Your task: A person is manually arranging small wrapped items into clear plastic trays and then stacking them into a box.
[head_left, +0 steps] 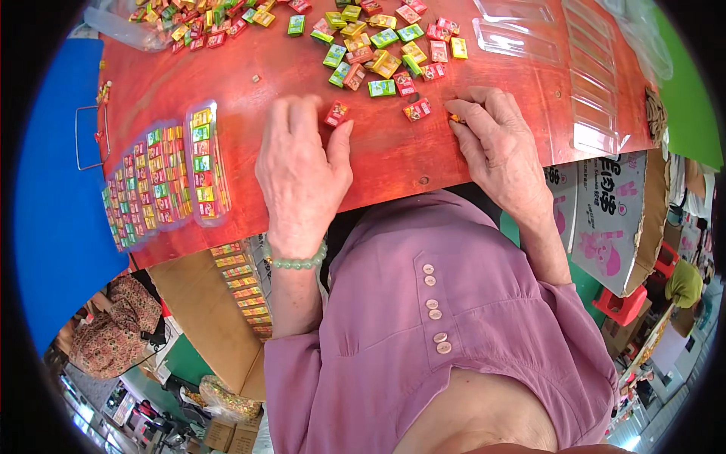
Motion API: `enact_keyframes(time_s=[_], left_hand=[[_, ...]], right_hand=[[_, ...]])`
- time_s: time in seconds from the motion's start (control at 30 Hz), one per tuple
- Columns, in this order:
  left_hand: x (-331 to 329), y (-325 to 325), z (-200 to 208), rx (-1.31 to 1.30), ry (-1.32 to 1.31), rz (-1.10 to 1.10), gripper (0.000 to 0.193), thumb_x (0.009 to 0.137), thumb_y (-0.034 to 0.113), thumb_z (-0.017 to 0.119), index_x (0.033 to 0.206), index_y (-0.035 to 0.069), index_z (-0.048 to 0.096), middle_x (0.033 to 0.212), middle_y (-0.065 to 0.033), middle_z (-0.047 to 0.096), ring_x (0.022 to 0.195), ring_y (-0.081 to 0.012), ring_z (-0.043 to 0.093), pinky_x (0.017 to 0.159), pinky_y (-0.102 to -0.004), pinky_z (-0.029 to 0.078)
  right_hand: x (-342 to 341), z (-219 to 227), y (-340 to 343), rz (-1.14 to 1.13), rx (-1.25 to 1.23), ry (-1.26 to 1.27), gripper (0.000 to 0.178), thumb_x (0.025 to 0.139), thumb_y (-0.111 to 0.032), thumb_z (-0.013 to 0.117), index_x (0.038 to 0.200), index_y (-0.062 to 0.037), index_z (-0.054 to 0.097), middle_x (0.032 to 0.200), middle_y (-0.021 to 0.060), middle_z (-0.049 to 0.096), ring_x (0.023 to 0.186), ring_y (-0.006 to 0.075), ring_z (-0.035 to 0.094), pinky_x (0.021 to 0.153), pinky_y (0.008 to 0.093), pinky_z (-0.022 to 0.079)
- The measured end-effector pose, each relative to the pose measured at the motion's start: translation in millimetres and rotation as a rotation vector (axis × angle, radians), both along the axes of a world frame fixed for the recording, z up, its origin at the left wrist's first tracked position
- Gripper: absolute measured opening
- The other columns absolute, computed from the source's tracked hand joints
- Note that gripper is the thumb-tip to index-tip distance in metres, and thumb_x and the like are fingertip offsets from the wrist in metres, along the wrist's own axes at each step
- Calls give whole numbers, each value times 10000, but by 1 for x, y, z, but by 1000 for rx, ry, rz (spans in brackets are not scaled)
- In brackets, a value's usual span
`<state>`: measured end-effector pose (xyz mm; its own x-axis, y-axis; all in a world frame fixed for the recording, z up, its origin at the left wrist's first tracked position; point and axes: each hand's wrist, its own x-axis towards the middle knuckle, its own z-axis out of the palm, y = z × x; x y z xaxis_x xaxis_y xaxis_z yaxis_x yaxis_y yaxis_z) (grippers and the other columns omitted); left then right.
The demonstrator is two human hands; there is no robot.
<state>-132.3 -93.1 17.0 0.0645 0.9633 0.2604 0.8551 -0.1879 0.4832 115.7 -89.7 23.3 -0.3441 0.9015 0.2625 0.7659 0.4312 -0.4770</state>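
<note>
- My left grip [302, 170] is positioned back-upward over the bench [227, 76]; thumb and forefinger stand either side of a red box [337, 114]; from this angle I cannot tell whether they clamp it or merely rest beside it.
- My right grip [499, 147] is closed in a pinch, thumb against forefinger side, on an orange box [456, 118]; only a small part of the box shows.
- A second red box [417, 110] lies on the bench between both grips, nearer the right one.
- Loose boxes [384, 64] in red, green and yellow are scattered beyond the grips, some overlapping; a denser heap [215, 19] occupies the far left, beside clear plastic film [125, 30].
- Left side: a filled tray [221, 163] stands lengthwise; packed rows of boxes [157, 178] adjoin it.
- Right side: clear trays [594, 83] lie near the bench edge; a cord bundle [656, 113] is just beside them.
- Left wrist: a green bead bracelet [299, 264] is fitted.
- Below bench level: an open brown carton [204, 310], left; a grey printed carton [609, 212], right.
</note>
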Motion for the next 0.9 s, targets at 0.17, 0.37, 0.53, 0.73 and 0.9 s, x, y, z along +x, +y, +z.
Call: enact_keyframes(time_s=[0.17,0.37,0.53,0.73,0.9], left_hand=[[-3,28,-3,213,38,-128,407,883,83,737,1258,5,600,1181,-183,577,1031,-391,609,889,-466,534],[-4,28,-7,132,84,-217,402,883,34,713,1268,-9,605,1193,-192,579,1053,-391,597,915,-474,523],[1,1,-3,-35,-55,-206,398,882,29,717,1255,-43,599,1205,-200,578,1086,-403,603,925,-460,529],[0,-20,3,-113,-136,-173,428,882,45,738,1281,-30,601,1213,-212,597,1098,-399,621,920,-458,538],[-1,-28,0,-99,-213,-139,389,895,36,727,1267,-16,624,1149,-197,628,1020,-384,643,866,-452,549]], right_hand=[[-10,1,0,29,-34,18,256,908,-13,695,1164,3,696,1163,152,631,1058,328,617,913,409,527],[-7,-3,-1,58,9,28,254,914,-24,691,1167,-1,695,1166,145,632,1058,324,611,923,410,524],[-6,-2,-1,55,-8,24,249,915,-29,695,1163,-4,697,1174,146,630,1066,323,613,924,405,524],[-6,-1,-4,55,-8,37,237,894,-37,729,1128,-8,710,1157,140,640,1042,315,627,891,393,539],[-16,-1,-13,163,-27,117,260,874,-30,749,1130,-7,706,1120,138,648,1014,319,641,860,397,554]])
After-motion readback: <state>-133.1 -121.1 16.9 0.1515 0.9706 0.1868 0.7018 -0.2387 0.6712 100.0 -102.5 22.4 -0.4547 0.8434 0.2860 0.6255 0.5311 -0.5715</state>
